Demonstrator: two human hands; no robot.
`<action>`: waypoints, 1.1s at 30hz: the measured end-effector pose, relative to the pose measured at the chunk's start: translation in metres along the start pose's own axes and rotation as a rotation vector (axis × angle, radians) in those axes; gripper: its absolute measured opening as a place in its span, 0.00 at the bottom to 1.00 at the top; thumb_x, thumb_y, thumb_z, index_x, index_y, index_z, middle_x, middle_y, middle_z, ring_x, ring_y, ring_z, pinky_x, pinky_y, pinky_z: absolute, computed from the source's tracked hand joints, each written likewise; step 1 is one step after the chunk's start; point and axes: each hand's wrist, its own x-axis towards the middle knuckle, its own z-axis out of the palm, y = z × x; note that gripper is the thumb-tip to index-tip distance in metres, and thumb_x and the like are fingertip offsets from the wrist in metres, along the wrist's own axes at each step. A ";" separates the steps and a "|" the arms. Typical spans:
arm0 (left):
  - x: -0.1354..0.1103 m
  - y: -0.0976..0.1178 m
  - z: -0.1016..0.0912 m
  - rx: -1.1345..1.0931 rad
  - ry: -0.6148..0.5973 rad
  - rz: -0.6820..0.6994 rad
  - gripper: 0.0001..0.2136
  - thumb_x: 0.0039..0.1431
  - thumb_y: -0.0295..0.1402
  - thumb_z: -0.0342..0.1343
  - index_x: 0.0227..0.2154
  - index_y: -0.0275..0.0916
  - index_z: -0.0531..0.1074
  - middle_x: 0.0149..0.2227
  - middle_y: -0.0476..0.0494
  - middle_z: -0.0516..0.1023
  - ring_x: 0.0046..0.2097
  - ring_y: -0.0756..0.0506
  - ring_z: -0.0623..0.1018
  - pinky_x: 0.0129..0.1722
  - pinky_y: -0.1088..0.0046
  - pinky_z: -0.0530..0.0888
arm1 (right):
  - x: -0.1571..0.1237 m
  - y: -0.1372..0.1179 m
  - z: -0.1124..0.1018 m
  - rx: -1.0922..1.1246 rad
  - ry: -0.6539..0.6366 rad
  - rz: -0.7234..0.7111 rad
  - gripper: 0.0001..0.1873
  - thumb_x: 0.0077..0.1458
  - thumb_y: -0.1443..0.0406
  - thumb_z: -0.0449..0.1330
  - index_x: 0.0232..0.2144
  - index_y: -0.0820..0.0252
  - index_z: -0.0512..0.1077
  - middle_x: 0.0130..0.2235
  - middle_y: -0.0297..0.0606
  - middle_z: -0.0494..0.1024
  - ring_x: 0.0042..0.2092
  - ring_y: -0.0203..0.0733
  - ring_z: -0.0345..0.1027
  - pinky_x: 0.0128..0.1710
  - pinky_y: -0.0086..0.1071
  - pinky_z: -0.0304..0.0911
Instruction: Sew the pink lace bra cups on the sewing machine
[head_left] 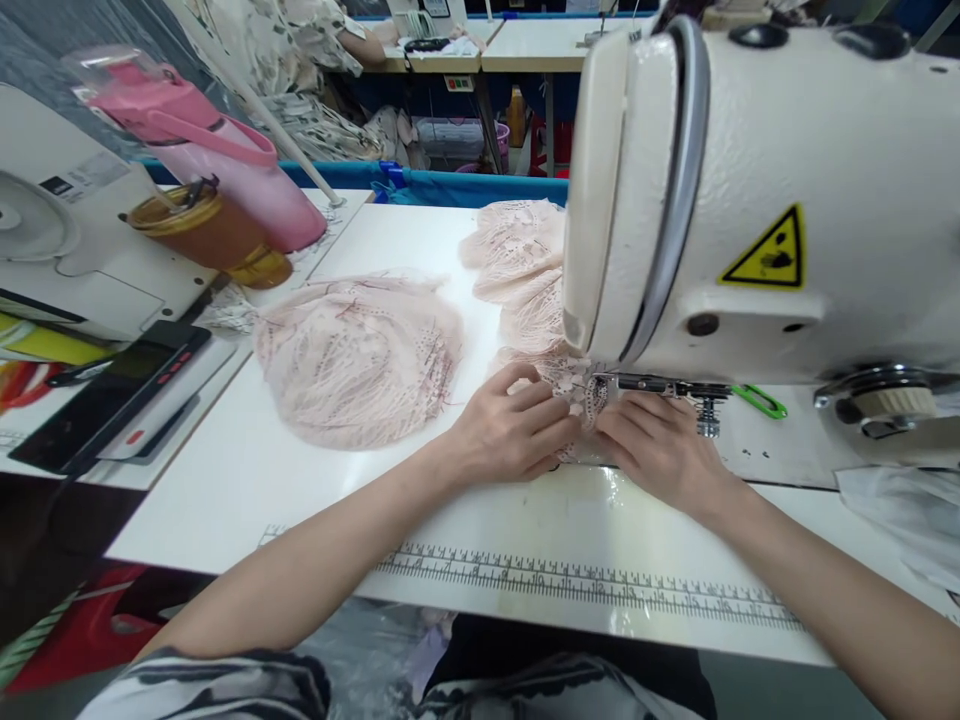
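Observation:
A white sewing machine [787,190] fills the right of the view. Under its head lies a small piece of pink lace [581,392], close to the presser foot [705,412]. My left hand [517,420] rests on the lace from the left, fingers bent and pinching its edge. My right hand [656,445] presses the lace from the right, just in front of the foot, fingers curled over it. A strip of the same lace [521,265] trails back behind the machine head.
A rounded pile of pink lace pieces [358,355] lies on the white table [247,470] to the left. A pink bottle [225,150] and brown cup [206,225] stand far left beside a control box [127,385]. Another person sits behind at the back. A ruler strip [585,580] marks the front edge.

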 end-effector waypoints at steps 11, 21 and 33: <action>-0.003 0.000 -0.007 0.056 -0.011 0.171 0.14 0.63 0.32 0.51 0.21 0.43 0.69 0.23 0.55 0.70 0.26 0.52 0.67 0.39 0.69 0.68 | 0.001 -0.005 -0.014 0.172 0.173 -0.149 0.08 0.50 0.72 0.63 0.33 0.56 0.71 0.30 0.27 0.77 0.34 0.33 0.67 0.49 0.35 0.65; -0.001 0.004 -0.010 0.008 0.045 0.193 0.15 0.61 0.24 0.52 0.18 0.40 0.68 0.22 0.55 0.71 0.26 0.52 0.67 0.38 0.70 0.69 | 0.003 -0.010 -0.011 0.172 0.167 -0.202 0.10 0.49 0.75 0.63 0.32 0.57 0.71 0.34 0.29 0.78 0.38 0.33 0.68 0.56 0.37 0.62; 0.002 0.007 -0.015 -0.002 0.033 0.220 0.15 0.62 0.23 0.50 0.20 0.40 0.69 0.23 0.54 0.71 0.27 0.52 0.68 0.37 0.71 0.70 | 0.003 -0.012 -0.013 0.229 0.149 -0.196 0.09 0.49 0.74 0.64 0.33 0.59 0.71 0.34 0.29 0.78 0.39 0.33 0.69 0.56 0.39 0.62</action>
